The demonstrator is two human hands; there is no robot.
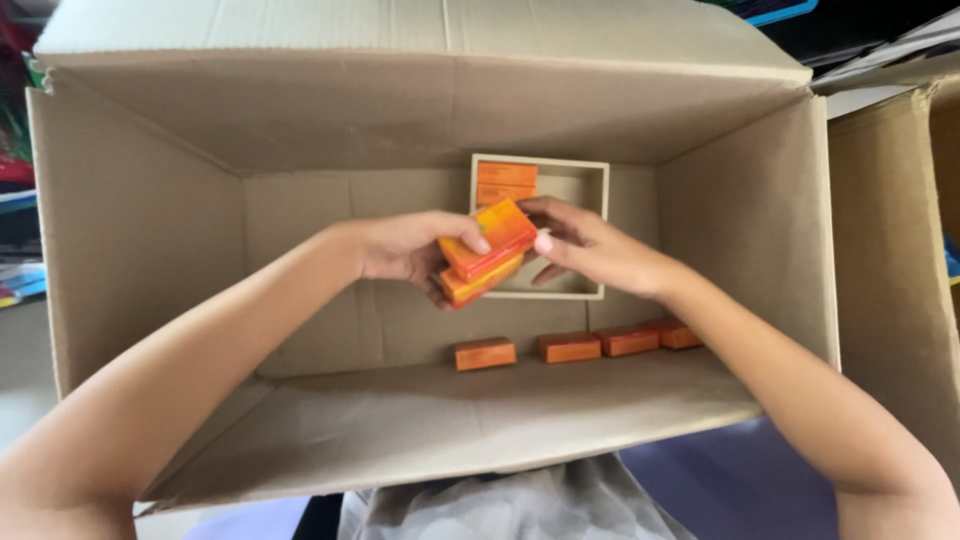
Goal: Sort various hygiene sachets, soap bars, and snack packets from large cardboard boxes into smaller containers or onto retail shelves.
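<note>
Inside the large cardboard box [150, 250], the left hand [405, 248] grips two stacked orange packets [487, 252] while the right hand [590, 250] pinches their end; keeping them squared should seat them flat in the small tray [604, 230].

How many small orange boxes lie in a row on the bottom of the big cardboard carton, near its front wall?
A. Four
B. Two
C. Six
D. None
A: four small orange boxes lie in a row on the floor of the cardboard carton, in front of the open tray, while the left hand and right hand hold two more above them.
</note>
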